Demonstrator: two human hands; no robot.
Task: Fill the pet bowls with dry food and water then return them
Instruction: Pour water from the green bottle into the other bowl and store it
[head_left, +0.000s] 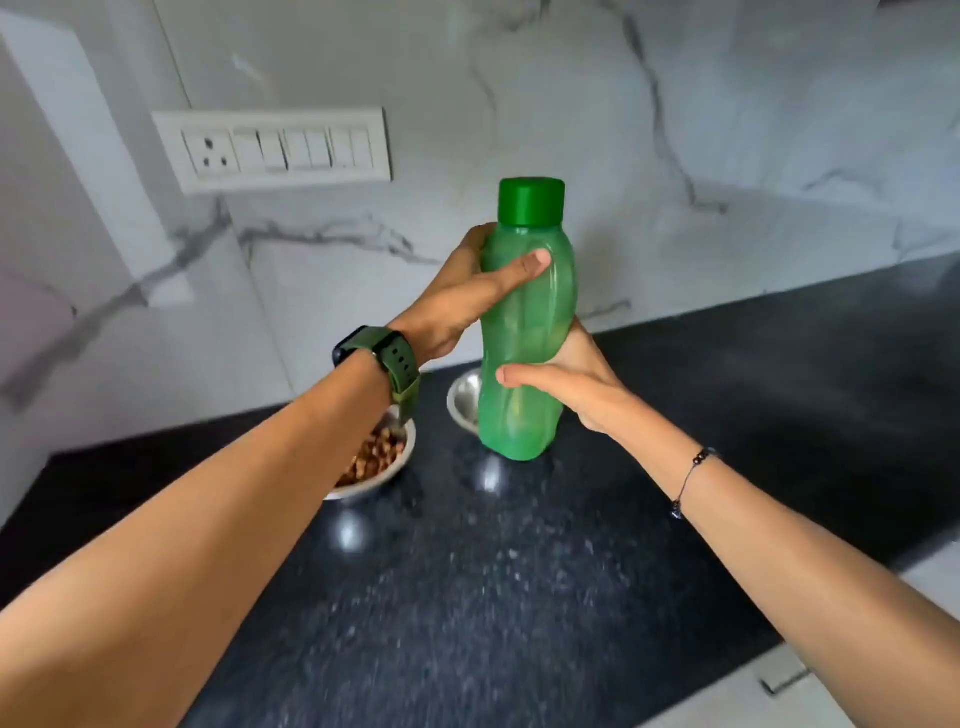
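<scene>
Black speckled granite counter (519, 597) meets a white marble-veined wall (727, 104) carrying a white switch panel (272, 149). Both hands, left hand (457, 301) high and right hand (576, 384) low, grip an upright capped translucent green plastic bottle (524, 332), which partly hides an empty steel bowl (464, 397); the left forearm covers part of a kibble-filled steel bowl (376, 460).

Green bottle (524, 332); black speckled counter (519, 571)

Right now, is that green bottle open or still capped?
Capped. The dark green cap sits on the neck of the green bottle, which is upright, held by the left hand and right hand.
</scene>
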